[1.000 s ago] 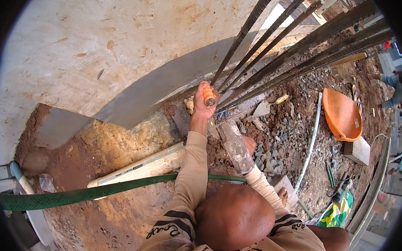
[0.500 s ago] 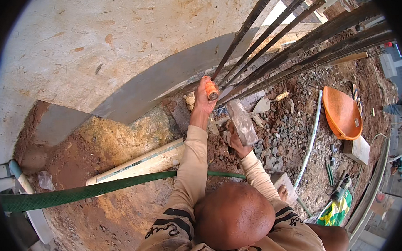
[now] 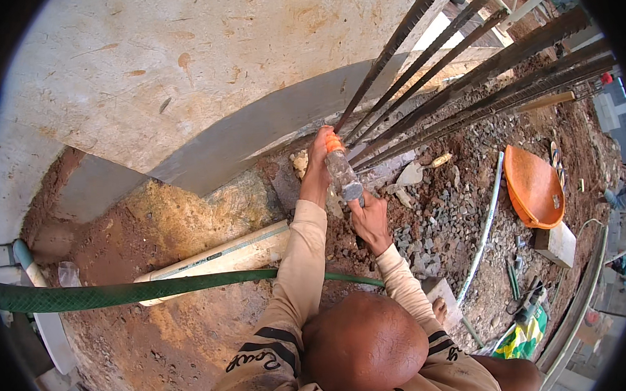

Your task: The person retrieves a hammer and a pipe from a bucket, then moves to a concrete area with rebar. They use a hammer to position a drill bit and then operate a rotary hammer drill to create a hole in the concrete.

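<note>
My left hand (image 3: 316, 168) is wrapped round the orange grip of a chisel (image 3: 334, 143), close to the foot of the upright steel bars. My right hand (image 3: 372, 223) is closed on a club hammer (image 3: 343, 174), whose worn grey head lies against or just over the end of the chisel, covering it; whether they touch I cannot tell. The chisel's blade is hidden behind my left hand and the bars. Most of the hammer's handle is out of sight under its head and my fingers. Just right of the hands, a pointing trowel (image 3: 411, 174) lies on the rubble.
Ribbed steel bars (image 3: 457, 99) slant up at the right beside a concrete wall (image 3: 200, 67). A green hose (image 3: 155, 291) crosses under my left arm. A pale board (image 3: 217, 261) lies at left. An orange basin (image 3: 532, 184) rests by a block (image 3: 556, 239); a pale pipe (image 3: 485, 229) lies nearer.
The hammer head has swung up and left from beside the chisel onto its orange grip end. My right hand has moved slightly up with it; my left hand keeps its hold.
</note>
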Tool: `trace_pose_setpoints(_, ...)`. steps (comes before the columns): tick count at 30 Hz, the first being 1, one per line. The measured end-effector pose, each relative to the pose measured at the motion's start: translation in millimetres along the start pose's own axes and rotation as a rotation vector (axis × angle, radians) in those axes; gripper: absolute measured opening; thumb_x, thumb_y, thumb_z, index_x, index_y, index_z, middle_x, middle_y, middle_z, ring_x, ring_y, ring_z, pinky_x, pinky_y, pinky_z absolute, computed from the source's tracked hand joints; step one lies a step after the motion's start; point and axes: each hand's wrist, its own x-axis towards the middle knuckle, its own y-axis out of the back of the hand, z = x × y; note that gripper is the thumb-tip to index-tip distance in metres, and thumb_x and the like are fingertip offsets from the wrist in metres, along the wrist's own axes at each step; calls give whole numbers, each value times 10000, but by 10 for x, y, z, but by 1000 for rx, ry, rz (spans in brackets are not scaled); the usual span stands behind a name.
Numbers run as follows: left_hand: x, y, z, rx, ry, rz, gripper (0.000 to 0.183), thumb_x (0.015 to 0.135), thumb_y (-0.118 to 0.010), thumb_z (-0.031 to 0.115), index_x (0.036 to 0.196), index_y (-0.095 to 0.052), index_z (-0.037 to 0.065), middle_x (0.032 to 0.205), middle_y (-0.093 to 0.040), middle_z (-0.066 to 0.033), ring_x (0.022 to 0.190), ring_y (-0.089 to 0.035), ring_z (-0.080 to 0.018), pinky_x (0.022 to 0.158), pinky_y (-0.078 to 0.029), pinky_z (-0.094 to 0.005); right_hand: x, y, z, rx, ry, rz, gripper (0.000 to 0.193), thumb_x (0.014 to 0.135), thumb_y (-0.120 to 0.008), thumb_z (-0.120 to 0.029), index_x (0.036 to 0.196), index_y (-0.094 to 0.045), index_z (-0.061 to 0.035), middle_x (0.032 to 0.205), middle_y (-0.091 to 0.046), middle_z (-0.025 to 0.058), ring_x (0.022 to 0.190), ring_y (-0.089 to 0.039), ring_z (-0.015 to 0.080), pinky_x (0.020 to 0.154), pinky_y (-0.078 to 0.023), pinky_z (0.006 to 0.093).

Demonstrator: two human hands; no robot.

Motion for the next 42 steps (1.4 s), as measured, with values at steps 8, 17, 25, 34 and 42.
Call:
trace_pose_setpoints(8, 55, -308, -153, -44, 153, -181, 202, 949, -668, 289, 922, -556, 123, 669, -564, -21, 455, -544, -141, 332, -392, -270, 19, 65, 642, 386, -109, 58, 454, 992, -620, -448, 959, -597, 4, 814, -652, 195, 539, -477, 247, 510, -362, 384)
trace_pose_setpoints(17, 50, -83, -42, 2, 115, -137, 192, 957, -691, 291, 1002, -561, 157, 737, -580, 7, 508, -554, -106, 346, -366, -218, 60, -2, 192, 146, 120, 168, 342, 965, -685, -326, 893, -660, 8, 677, -631, 135, 578, -570, 238, 598, -468, 395)
trace_pose_setpoints(25, -135, 150, -252, 108, 45, -8, 214, 951, -702, 284, 1053, -544, 181, 771, -586, 12, 590, -602, -118, 481, -513, -265, -252, 212, 22, 24, -5, 50, 380, 955, -657, -346, 1162, -707, -32, 702, -610, 217, 597, -645, 330, 623, -518, 383)
trace_pose_setpoints(34, -3, 241, -196, -21, -5, -21, 196, 952, -700, 244, 1076, -579, 154, 809, -571, -8, 620, -577, -112, 500, -495, -267, -254, 189, 107, 159, 46, 67, 287, 837, -737, -218, 1048, -730, -24, 712, -617, 148, 595, -580, 292, 609, -483, 385)
trace_pose_setpoints(42, -13, 109, -296, -49, 44, -47, 219, 943, -700, 229, 1098, -580, 132, 821, -581, -17, 637, -606, -123, 514, -533, -270, -350, 206, 777, 297, 316, 140, 312, 826, -777, -259, 1021, -722, -21, 843, -706, 95, 752, -668, 317, 705, -527, 435)
